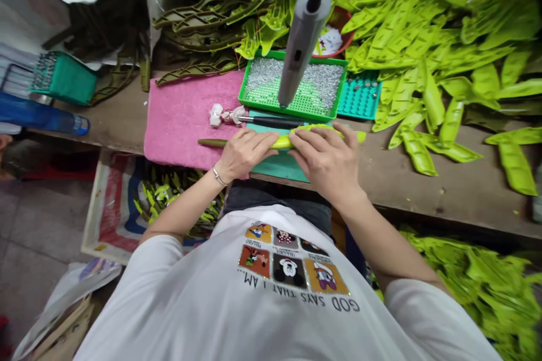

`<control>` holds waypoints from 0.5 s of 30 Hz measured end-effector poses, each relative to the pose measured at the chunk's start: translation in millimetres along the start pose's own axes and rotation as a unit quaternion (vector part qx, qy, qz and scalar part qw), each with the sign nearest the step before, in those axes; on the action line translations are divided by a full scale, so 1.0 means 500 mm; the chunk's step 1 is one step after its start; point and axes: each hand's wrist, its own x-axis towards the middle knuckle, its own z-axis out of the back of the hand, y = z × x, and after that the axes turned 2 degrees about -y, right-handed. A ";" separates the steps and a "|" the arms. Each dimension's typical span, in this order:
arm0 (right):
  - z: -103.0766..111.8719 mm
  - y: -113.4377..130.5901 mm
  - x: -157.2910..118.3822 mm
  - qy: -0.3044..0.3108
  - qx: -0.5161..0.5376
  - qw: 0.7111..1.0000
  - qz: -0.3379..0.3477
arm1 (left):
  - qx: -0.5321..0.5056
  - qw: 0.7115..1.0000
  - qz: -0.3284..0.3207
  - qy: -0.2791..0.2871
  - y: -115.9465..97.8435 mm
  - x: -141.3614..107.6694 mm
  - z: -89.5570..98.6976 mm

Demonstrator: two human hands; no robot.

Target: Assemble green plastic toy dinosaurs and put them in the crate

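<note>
At a crowded bench [423, 194], a person in a white T-shirt [275, 316] is holding a slim plastic piece [284, 142] level in both hands, just above the near edge of a teal mat [282, 168]. The left hand [248, 152] is closing its fingers around the piece near its brown end, which is jutting out over a pink cloth [182, 118]. The right hand [327, 159] is gripping the lime-green end, its fingers bending over the top and its thumb sitting below. Just beyond the hands, a black-handled tool [275, 122] is lying crosswise, its far tip reaching a bunched white rag [217, 115]. A grey power screwdriver [296, 51] is hanging over a green tray [311, 102] that is holding small silvery metal bits [324, 74]. Lime-green pieces [402, 39] are heaping up at right, while brown pieces [215, 14] are lying stacked at the back left.
</note>
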 end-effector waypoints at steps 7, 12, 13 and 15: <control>-0.044 0.042 0.055 -0.013 -0.067 0.996 0.056 | -0.029 0.997 0.072 -0.019 0.095 -0.093 0.007; -0.125 0.079 0.091 -0.011 -0.064 0.989 0.133 | -0.040 0.998 0.049 -0.023 0.103 -0.099 -0.004; -0.134 0.079 0.095 -0.015 -0.064 0.988 0.138 | -0.037 0.998 0.043 -0.035 0.102 -0.096 -0.005; -0.142 0.076 0.095 -0.024 -0.060 0.987 0.145 | -0.032 0.997 0.029 -0.064 0.099 -0.092 -0.002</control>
